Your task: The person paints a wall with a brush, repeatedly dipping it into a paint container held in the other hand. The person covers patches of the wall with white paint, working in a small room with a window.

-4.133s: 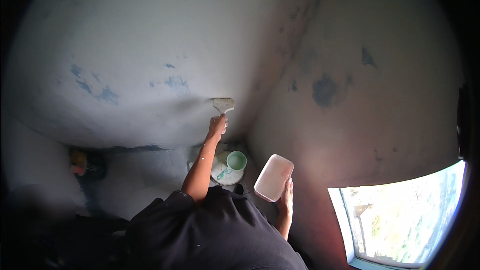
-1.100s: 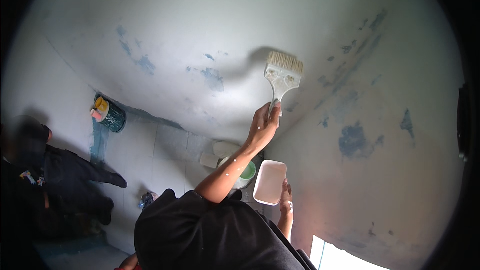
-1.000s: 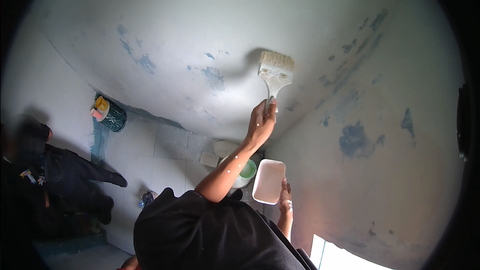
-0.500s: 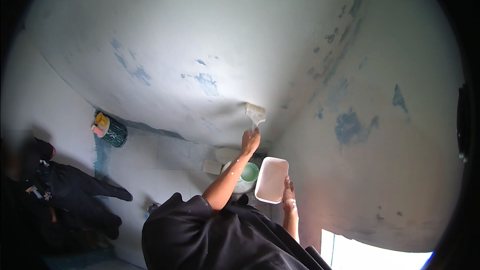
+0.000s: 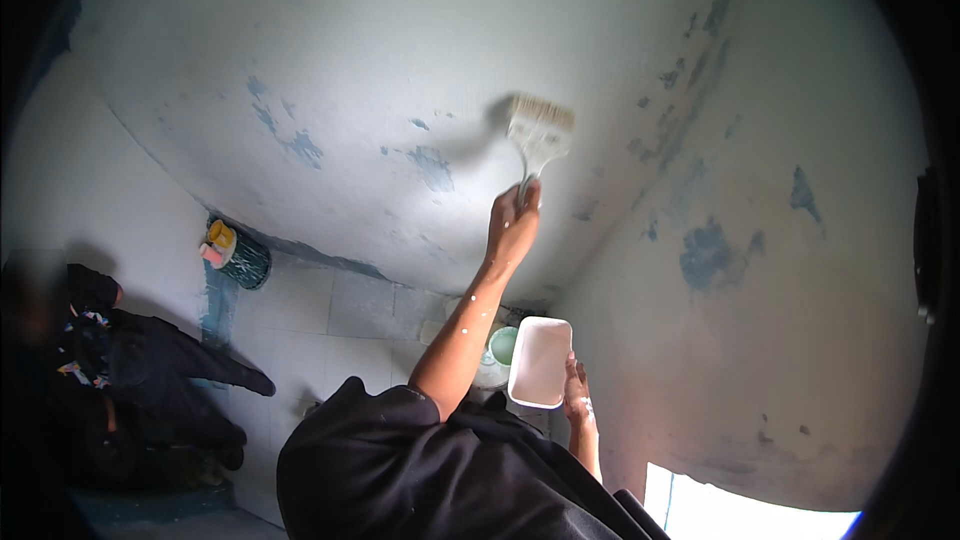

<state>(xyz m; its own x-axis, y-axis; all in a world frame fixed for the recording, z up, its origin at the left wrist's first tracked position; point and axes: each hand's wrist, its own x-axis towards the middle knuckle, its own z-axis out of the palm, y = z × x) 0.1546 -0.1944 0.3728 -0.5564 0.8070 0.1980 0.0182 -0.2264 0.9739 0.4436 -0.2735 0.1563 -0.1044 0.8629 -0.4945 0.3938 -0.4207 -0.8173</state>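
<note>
My left hand (image 5: pixel 515 220) is closed around the handle of a wide, flat paintbrush (image 5: pixel 540 130) with pale bristles pointing up. The brush is in front of the whitish wall (image 5: pixel 360 50), its shadow falling just left of it; whether the bristles touch the wall I cannot tell. White specks dot my left forearm. Lower down, my right hand (image 5: pixel 577 388) grips the right side of a shallow white rectangular tray (image 5: pixel 541 362), with white smears on the hand. Partly hidden behind the tray and my left arm is a pale bucket (image 5: pixel 497 352) with light green liquid inside.
Blue-grey bare patches (image 5: pixel 706 253) mark the walls, which meet in a corner to the right. On the floor at left stands a dark green bucket (image 5: pixel 248 265) with yellow and pink containers at its top. Another person (image 5: pixel 150 360) in dark clothes is at far left. Bright light enters through an opening (image 5: pixel 740 505) at lower right.
My left hand has moved the paintbrush up and slightly right across the front of the wall, the arm stretching further out. My right hand and the tray have barely moved.
</note>
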